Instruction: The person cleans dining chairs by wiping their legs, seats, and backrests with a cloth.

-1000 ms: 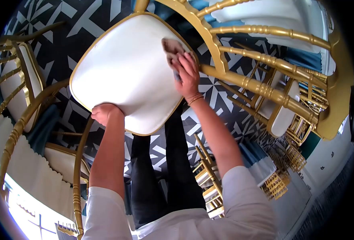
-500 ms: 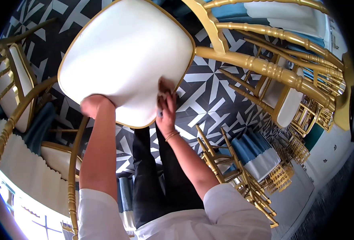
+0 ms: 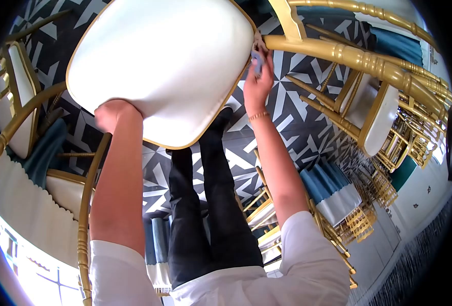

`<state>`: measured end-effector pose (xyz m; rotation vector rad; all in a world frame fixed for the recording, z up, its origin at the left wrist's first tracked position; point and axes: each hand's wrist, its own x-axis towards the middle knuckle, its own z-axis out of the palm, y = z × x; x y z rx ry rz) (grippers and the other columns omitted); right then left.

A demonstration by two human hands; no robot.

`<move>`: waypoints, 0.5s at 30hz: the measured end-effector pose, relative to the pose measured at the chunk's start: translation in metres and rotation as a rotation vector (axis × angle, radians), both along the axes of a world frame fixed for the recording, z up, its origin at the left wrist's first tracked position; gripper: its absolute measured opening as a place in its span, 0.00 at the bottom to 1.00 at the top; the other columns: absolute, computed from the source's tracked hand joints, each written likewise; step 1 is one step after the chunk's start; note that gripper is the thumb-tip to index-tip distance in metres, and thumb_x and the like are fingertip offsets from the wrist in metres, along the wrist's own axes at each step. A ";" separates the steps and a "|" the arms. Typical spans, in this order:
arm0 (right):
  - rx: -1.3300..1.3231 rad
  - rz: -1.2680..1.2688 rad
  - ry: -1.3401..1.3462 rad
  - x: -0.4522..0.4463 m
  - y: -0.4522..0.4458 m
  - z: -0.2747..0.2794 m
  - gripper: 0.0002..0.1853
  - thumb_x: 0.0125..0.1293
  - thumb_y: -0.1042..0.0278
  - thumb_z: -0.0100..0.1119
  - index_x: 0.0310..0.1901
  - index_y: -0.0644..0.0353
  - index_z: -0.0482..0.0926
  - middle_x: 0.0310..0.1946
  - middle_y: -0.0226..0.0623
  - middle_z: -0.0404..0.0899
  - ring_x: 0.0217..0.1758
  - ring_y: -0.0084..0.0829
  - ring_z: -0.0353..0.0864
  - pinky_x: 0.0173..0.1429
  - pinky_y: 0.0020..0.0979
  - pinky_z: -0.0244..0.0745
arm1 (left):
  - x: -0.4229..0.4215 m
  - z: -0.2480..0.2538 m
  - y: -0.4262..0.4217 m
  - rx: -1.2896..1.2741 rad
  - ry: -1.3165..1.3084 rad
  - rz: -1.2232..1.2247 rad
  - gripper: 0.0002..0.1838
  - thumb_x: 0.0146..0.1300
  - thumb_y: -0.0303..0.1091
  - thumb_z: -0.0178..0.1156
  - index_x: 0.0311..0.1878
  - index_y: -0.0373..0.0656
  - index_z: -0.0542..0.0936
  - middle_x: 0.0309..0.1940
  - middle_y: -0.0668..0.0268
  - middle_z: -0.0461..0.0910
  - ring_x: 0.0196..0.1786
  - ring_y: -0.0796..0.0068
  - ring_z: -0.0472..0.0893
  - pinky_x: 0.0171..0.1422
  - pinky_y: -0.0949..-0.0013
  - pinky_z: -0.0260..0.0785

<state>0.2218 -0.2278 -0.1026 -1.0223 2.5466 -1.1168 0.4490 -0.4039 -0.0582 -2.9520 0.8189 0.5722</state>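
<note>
A white chair seat with a gold rim fills the upper middle of the view. My left hand grips the seat at its lower left edge, with the fingertips out of sight around the rim. At the right edge of the seat, my right hand has its fingers closed on a crumpled brownish and grey-blue cloth. The cloth touches the rim near the spot where a gold chair bar meets the seat.
Gold chairs with white seats stand at the right and the left. Tables with white and blue cloths are at the lower right and left. The floor has a black, grey and white pattern.
My right hand with the cloth first came down to the seat's lower right, then went up to its right edge. The seat now appears higher in view, with my left hand still at its edge.
</note>
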 end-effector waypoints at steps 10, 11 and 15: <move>0.100 -0.038 -0.205 0.133 0.057 0.016 0.31 0.62 0.81 0.48 0.69 0.62 0.65 0.68 0.58 0.64 0.70 0.59 0.64 0.73 0.46 0.61 | -0.005 0.011 -0.001 -0.014 0.099 0.040 0.19 0.74 0.30 0.41 0.47 0.31 0.82 0.39 0.52 0.86 0.38 0.59 0.88 0.41 0.65 0.86; 0.085 -0.027 -0.225 0.154 0.064 0.021 0.34 0.58 0.86 0.43 0.70 0.63 0.64 0.68 0.60 0.63 0.71 0.59 0.63 0.74 0.45 0.61 | -0.006 0.013 0.000 -0.047 0.109 0.035 0.18 0.74 0.29 0.42 0.47 0.31 0.82 0.38 0.53 0.86 0.37 0.60 0.88 0.40 0.66 0.86; 0.215 -0.029 -0.490 0.241 0.112 0.036 0.36 0.55 0.87 0.48 0.69 0.62 0.65 0.71 0.59 0.59 0.72 0.57 0.62 0.72 0.42 0.65 | 0.002 0.002 0.003 -0.035 0.122 0.030 0.22 0.75 0.36 0.38 0.50 0.32 0.81 0.42 0.52 0.85 0.41 0.57 0.87 0.45 0.62 0.85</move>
